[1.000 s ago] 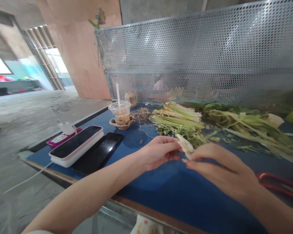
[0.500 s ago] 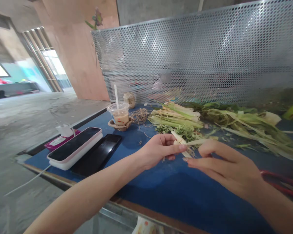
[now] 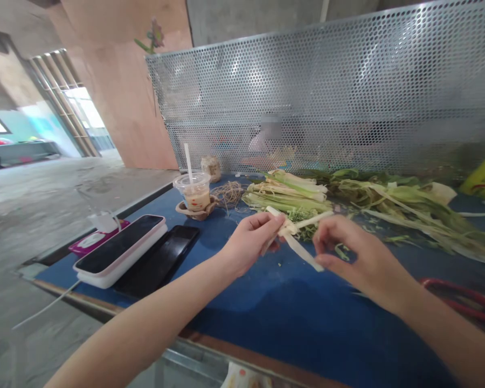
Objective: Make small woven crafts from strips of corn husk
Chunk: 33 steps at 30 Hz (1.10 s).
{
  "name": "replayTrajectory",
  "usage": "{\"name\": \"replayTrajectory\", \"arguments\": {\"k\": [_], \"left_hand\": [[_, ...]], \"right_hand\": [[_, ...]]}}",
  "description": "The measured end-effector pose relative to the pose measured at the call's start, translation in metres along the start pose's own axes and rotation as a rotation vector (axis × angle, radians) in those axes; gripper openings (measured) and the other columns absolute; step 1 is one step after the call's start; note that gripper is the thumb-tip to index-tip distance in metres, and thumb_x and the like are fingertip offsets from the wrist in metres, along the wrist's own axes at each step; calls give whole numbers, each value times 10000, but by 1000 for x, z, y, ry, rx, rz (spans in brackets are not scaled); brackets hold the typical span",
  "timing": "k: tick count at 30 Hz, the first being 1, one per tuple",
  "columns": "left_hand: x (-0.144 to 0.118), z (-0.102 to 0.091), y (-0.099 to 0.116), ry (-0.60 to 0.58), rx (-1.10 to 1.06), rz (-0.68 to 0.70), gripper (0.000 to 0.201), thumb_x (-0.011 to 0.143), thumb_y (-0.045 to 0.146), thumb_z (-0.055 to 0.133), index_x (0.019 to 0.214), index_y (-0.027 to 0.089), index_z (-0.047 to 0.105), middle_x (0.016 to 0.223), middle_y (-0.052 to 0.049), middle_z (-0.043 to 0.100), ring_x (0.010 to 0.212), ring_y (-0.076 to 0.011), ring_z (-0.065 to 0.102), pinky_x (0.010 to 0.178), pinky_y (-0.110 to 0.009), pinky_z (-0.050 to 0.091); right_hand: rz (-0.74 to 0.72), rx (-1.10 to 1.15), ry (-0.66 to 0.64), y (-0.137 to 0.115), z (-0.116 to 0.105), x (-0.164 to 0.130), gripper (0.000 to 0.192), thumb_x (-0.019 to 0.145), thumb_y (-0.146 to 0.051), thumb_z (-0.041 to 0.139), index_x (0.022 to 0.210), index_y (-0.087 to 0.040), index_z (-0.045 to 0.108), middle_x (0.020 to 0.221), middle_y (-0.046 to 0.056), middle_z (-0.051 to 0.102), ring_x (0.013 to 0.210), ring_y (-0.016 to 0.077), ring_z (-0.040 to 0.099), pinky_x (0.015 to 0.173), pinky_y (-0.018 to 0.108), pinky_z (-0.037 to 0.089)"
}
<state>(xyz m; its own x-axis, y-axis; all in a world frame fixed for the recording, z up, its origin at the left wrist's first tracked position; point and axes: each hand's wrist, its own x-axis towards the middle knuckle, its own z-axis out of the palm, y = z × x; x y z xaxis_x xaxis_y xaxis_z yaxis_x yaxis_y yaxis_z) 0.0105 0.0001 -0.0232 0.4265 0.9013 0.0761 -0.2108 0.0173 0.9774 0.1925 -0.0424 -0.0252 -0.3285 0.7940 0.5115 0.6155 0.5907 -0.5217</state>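
Observation:
Pale strips of corn husk (image 3: 290, 229), crossed and bunched at the middle, are pinched between the thumb and fingers of my left hand (image 3: 261, 233). One strip points up and right, another hangs down and right. My right hand (image 3: 353, 250) is beside them with curled fingers, its thumb and forefinger apart. Its thumb tip lies close to the lower strip's end; whether they touch I cannot tell. Behind the hands are a stack of pale green husks (image 3: 286, 191) and small green scraps (image 3: 307, 231).
More long husks (image 3: 404, 207) lie at the back right, before a perforated metal panel (image 3: 327, 81). Red-handled scissors (image 3: 461, 299) are by my right forearm. On the left are a cup with a straw (image 3: 196, 194), twine (image 3: 228, 194), a phone (image 3: 161, 258) and a white-and-black case (image 3: 121, 250).
The husk piece has turned and its strips now spread apart. My right hand has drawn slightly away from the bunched middle, its thumb and forefinger opening. My left hand keeps its pinch.

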Motion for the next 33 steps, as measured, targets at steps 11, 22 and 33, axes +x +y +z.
{"name": "replayTrajectory", "arguments": {"k": [11, 22, 33], "left_hand": [[-11, 8, -8, -32, 541, 163, 189, 808, 380, 479, 801, 191, 469, 581, 37, 543, 479, -77, 473, 454, -177, 343], [-14, 7, -3, 32, 884, 240, 156, 866, 328, 363, 763, 216, 331, 688, -6, 655, 602, -156, 630, 506, -216, 403], [-1, -1, -6, -171, 302, 127, 234, 777, 235, 568, 934, 189, 400, 789, -21, 677, 782, -140, 641, 689, -250, 467]], "right_hand": [[392, 448, 63, -3, 29, 2, 371, 697, -373, 624, 1004, -170, 580, 680, 13, 623, 553, 131, 566, 486, 238, 462], [563, 534, 145, -15, 20, 4, 234, 661, -402, 635, 605, -175, 633, 460, -29, 536, 329, 77, 456, 373, 215, 352], [651, 875, 185, -9, 21, 8, 360, 544, -370, 740, 802, -153, 613, 530, -14, 561, 382, 69, 444, 319, 183, 257]]}}
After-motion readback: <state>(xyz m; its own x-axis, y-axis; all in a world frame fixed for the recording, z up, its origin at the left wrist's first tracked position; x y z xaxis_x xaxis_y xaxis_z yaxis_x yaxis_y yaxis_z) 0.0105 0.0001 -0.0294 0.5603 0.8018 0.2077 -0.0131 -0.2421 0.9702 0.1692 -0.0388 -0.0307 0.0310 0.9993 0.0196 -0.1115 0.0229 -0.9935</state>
